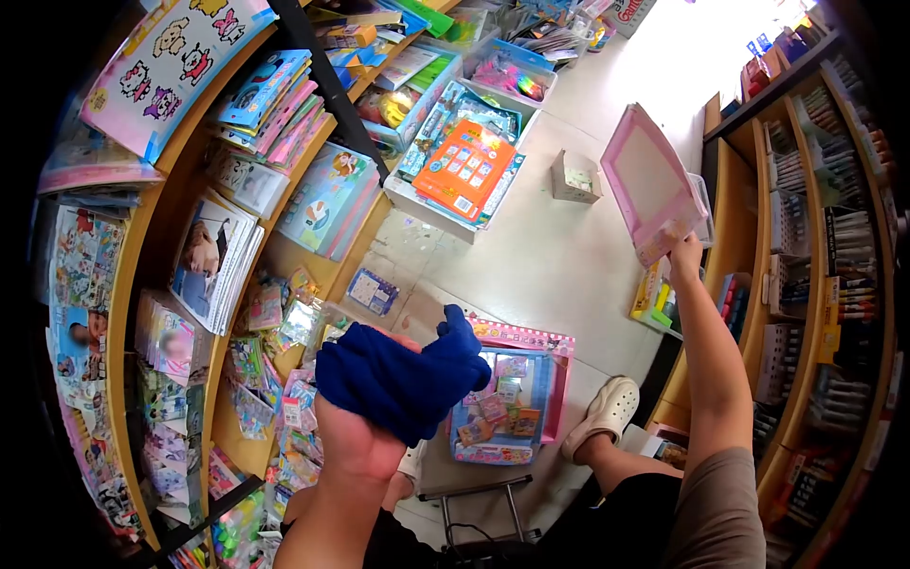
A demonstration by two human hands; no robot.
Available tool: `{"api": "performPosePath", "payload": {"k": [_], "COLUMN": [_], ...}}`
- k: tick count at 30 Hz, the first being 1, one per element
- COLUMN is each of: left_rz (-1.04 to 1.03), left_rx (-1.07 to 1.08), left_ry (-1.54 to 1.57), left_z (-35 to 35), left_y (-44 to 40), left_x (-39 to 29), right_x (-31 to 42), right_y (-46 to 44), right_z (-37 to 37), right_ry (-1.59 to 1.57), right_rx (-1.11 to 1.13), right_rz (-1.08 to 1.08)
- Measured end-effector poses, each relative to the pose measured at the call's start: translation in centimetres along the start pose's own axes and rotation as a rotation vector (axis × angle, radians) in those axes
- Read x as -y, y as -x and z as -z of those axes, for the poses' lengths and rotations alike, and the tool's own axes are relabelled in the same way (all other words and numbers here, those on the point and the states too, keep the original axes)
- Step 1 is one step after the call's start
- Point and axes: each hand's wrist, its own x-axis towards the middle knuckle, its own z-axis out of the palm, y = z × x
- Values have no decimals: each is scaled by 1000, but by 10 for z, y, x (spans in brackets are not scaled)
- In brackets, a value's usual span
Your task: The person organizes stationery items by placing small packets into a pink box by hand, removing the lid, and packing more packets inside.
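Note:
My left hand (365, 438) is closed around a bunched dark blue cloth (403, 375), which covers most of its fingers. On the right, my right hand (684, 254) grips the lower edge of a pink framed board (652, 175) with a pale panel, held up above the floor. Below and between my hands, a pink box (559, 389) lies on the floor with a blue tray (458, 417) of small packets on it.
Shelves of booklets and packets (218, 256) line the left; shelves of pens (787, 275) line the right. A white bin (431, 213) holds an orange package (464, 169). A small cardboard box (575, 178) and a metal stand (479, 491) are on the floor.

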Motion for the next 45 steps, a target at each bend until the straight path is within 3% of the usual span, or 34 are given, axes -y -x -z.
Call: {"api": "performPosePath", "payload": {"k": [3,7,16,19,22,24,26,35,38,41,44,45], "left_rz": [17,5,61,64,52,70,72,50,46,39,38,41], "left_rx": [17,-22,-12,-17,-6,12,7,-18,8,86,64,32], "left_ry": [66,67,75,85,40,42,49,45,58,59,45,62], "left_z": [-4,-7,-10,-11,-13,-13,-13,-11,-12,-6,-6,-10], "left_y": [1,2,1,0,-1,-2,-3,-3,-1,1,3,5], "left_x": [-1,2,5,6,8,8,7,6,3,0,-2,-2], "right_x": [-2,-5,-5,-18,12,33,28,30,31,34,2,-7], "right_y": [4,12,17,9,36,61,64,63,67,78,84,91], "right_z": [19,32,36,32,2,-21,-26,-32,-29,-19,6,13], "right_ry": [-229,-432,-463,-128,547,765,904,1128,832,716,298,136], "right_rx": [15,96,113,48,-44,-56,63,139,43,10,78,91], "right_rz": [-187,-251,-323,-117,288,422,744,868,764,310,171,36]}}
